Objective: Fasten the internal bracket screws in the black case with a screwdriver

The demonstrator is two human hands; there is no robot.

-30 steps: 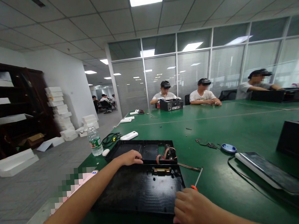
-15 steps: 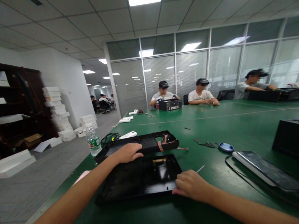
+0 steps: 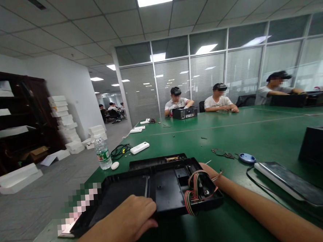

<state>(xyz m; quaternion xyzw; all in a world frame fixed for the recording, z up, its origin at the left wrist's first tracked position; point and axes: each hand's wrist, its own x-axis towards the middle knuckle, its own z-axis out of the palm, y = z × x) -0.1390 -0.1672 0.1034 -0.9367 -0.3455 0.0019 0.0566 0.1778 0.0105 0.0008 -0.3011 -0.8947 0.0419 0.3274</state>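
- Moved since the earlier frame: wired tray [image 3: 168, 191] came from behind to the near side; flat tray [image 3: 147, 162] is now behind it, partly covered.
- Step in hand, my read: swapping the two trays' places on the green surface [image 3: 233, 131].
- Next move likely calls for settling the wired tray squarely and keeping its striped wires [image 3: 187, 203] clear of the edge.
- Wired tray: in front of the person; can't tell if its near edge is raised.
- Left hand [image 3: 138, 217]: grip pinching the wired tray's near wall.
- Right hand [image 3: 206, 167]: mostly hidden behind the wired tray's right end; can't tell its grip. Thin metal shaft [image 3: 209, 162] just beside it.
- Counts: two trays; one brass-coloured bar [image 3: 173, 158], in the flat tray; one bottle [image 3: 102, 153]; one white oval object [image 3: 115, 165]; one blue round object [image 3: 247, 158]; one tablet-like device [image 3: 293, 184]; three people [image 3: 217, 103] opposite.
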